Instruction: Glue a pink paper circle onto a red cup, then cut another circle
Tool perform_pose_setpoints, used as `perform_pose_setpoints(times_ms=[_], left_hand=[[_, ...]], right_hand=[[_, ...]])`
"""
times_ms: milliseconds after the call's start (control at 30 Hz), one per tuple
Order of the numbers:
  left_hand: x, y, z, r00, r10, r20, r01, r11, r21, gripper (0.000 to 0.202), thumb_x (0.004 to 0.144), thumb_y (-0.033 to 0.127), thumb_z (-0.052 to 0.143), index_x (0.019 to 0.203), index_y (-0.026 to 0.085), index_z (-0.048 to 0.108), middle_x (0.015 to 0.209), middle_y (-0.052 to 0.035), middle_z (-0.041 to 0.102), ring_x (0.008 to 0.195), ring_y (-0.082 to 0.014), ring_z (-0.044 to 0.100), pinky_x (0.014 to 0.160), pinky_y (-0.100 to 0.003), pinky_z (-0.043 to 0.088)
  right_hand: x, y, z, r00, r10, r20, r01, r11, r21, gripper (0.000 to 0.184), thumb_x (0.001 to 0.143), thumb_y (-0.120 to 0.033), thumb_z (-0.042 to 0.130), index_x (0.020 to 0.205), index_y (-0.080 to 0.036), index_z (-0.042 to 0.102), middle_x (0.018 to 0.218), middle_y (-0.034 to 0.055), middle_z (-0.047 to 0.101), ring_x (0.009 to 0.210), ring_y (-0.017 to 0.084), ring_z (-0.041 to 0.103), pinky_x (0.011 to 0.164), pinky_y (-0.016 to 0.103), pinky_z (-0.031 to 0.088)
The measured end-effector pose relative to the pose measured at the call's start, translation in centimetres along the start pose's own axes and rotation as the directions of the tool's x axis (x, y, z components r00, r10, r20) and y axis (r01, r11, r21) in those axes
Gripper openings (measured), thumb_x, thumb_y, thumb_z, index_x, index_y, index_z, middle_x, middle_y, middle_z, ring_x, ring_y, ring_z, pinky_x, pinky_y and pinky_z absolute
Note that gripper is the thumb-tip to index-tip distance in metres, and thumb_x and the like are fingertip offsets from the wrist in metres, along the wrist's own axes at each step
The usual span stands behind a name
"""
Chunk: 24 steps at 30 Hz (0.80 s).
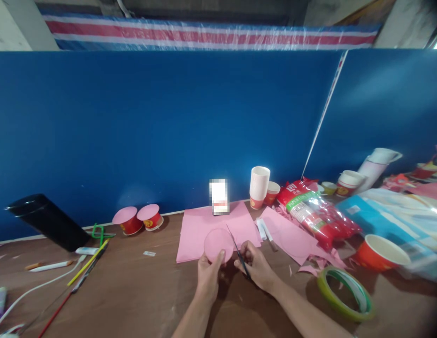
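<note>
Between the thumb and fingers of my left hand (210, 272) is a round pink paper disc (218, 244), held up over the near edge of a pink paper stack (193, 230). My right hand (256, 265) grips dark-handled scissors (243, 263), whose thin blades point up and left beside the disc's right edge. I cannot tell whether the blades touch the paper. Right of the stack lies a pink sheet (288, 237) with a round outline on it, and pink scraps (311, 270) are scattered near it.
Two red cups with pink tops (126, 220) stand at the left, past a black cylinder (49, 223). White stacked cups (259, 185), a red plastic package (310, 206), an orange cup (382, 253) and a tape roll (345, 293) sit at the right. A blue partition (169, 126) stands behind.
</note>
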<state>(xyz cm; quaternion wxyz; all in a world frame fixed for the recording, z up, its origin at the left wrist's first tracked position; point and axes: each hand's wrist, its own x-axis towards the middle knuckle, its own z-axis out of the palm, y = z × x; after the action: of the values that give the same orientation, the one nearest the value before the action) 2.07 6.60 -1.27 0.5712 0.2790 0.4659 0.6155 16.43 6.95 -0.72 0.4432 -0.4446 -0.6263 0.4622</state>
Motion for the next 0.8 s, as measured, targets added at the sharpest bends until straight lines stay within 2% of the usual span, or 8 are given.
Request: perform_pose_setpoints(times_ms=[133,300,567,800], left_hand=[[0.07,-0.08,-0.03,0.999,-0.029,-0.018,0.029,0.999,-0.043,0.033,0.058,0.033,0.07,0.078,0.011,0.057,0.053,0.0006,0.058,0.041,-0.0076,0.049,0.04,-0.018,0.037],[0.15,-0.22,-0.13,1.0,-0.028,-0.012,0.027,0.997,-0.078,0.035,0.057,0.033,0.071,0.08,0.01,0.057,0.058,-0.0015,0.06,0.042,-0.0067,0.049,0.041,-0.017,0.037],[0.25,-0.28,-0.16,1.0,-0.011,-0.002,0.01,0.994,-0.109,0.035,0.053,0.034,0.072,0.076,0.01,0.059,0.056,-0.0013,0.059,0.042,-0.0071,0.049,0.041,-0.018,0.038],[0.1,-0.15,-0.1,1.0,-0.017,0.003,0.017,0.994,-0.107,0.035,0.055,0.035,0.071,0.076,0.01,0.058,0.052,0.0003,0.057,0.041,-0.007,0.047,0.039,-0.018,0.036]], right_hand=[[0.08,0.04,-0.03,1.0,0.005,0.022,-0.005,1.0,0.018,0.021,0.069,-0.018,0.059,0.068,-0.019,0.038,0.058,-0.0075,0.038,0.049,0.006,0.034,0.044,0.017,0.029],[0.18,0.12,-0.05,0.999,0.03,0.021,-0.03,0.999,0.038,0.025,0.066,-0.02,0.062,0.067,-0.019,0.037,0.056,-0.0079,0.037,0.049,0.006,0.032,0.044,0.017,0.027],[0.21,-0.22,-0.1,0.999,0.025,0.029,-0.027,0.996,0.08,0.028,0.064,-0.027,0.066,0.068,-0.019,0.039,0.055,-0.0074,0.038,0.049,0.006,0.033,0.044,0.017,0.027],[0.19,0.0,-0.15,0.999,0.021,0.036,-0.024,0.998,0.066,0.025,0.066,-0.02,0.064,0.069,-0.019,0.039,0.055,-0.0078,0.038,0.049,0.006,0.032,0.044,0.017,0.026]])
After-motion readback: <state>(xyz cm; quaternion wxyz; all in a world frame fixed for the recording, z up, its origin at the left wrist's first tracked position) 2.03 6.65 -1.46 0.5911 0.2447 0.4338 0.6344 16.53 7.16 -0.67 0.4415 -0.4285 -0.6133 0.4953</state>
